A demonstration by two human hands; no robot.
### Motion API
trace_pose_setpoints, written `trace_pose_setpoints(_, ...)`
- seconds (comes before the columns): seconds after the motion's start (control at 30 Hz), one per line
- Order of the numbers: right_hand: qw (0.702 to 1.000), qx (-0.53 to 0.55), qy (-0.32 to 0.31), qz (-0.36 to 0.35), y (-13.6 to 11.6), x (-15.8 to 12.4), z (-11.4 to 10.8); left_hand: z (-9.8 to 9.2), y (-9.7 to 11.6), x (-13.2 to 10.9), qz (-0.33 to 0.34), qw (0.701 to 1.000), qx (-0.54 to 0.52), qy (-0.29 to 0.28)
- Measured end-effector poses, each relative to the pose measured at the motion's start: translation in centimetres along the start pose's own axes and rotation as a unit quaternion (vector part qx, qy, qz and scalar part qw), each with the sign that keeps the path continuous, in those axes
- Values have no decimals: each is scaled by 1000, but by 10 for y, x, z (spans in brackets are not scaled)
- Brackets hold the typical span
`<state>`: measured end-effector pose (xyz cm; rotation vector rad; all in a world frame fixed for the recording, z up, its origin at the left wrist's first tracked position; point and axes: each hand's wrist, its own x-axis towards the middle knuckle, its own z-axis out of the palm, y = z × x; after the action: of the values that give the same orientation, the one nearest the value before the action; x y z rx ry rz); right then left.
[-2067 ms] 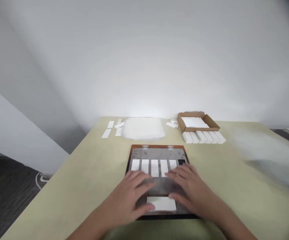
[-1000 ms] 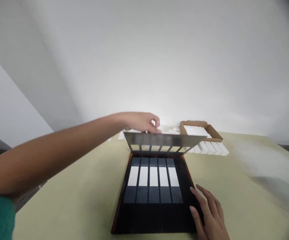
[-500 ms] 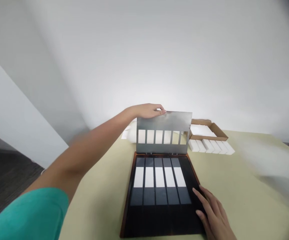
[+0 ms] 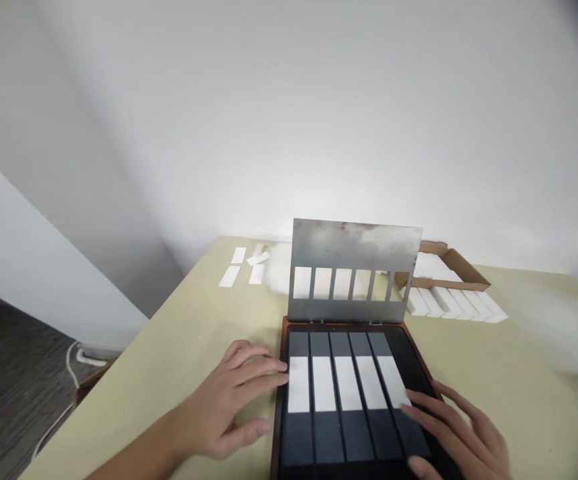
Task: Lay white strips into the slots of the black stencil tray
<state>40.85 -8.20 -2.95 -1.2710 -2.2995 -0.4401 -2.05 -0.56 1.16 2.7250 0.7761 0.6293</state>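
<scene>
**Worktop** (image 4: pixel 533 400), pale yellow-green, laminate or painted board.

- Beyond the left hand (image 4: pixel 223 400): loose white strips (image 4: pixel 229 276), some lying crossed, just beside a blurred white pad (image 4: pixel 281 267).
- Beyond the right hand (image 4: pixel 459 433): a cardboard tray (image 4: pixel 461 261) holding a white sheet (image 4: pixel 433 269); directly in front of it, a row of white bars (image 4: pixel 453 305), laid side by side.
- Left of the left hand, below the worktop edge: grey floor (image 4: pixel 13 400), a white cable (image 4: pixel 71 360), a cardboard edge (image 4: pixel 91 383).
- Behind everything: a white wall (image 4: pixel 319 120).
</scene>
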Motion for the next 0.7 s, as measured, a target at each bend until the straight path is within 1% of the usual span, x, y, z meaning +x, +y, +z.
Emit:
trace_pose_setpoints(0.03,999,1,-25,-27,-14,24,-3,0,0,1,-5,1000,-6,-15)
trace_pose_setpoints(0.07,999,8,-20,-50,-30,47,-3,-1,0,4,-6,999,-11,-33)
trace_pose_setpoints(0.13,995,38,-68,-63,-58,87,4,-3,0,11,0,998,-16,-65)
trace_pose_setpoints(0.17,991,61,-99,-63,-69,101,9,-4,1,14,0,997,-18,-81)
trace_pose_setpoints(0.23,980,108,-152,-61,-84,119,19,-4,3,17,-6,994,-17,-104)
trace_pose_setpoints(0.3,966,147,-201,-63,-89,126,26,-2,6,17,-14,995,-13,-102)
trace_pose_setpoints(0.37,956,168,-234,-62,-88,128,30,1,7,16,-19,996,-18,-83)
trace_pose_setpoints(0.53,952,187,-241,-41,-87,131,30,7,0,12,-13,998,-38,-52)
trace_pose_setpoints(0.57,950,194,-241,-33,-87,132,29,6,-1,11,-3,999,-30,-43)
trace_pose_setpoints(0.63,947,211,-242,-10,-90,135,30,1,0,8,50,999,-13,-15)
trace_pose_setpoints(0.7,945,223,-237,17,-92,137,32,-6,6,9,118,993,6,-22)
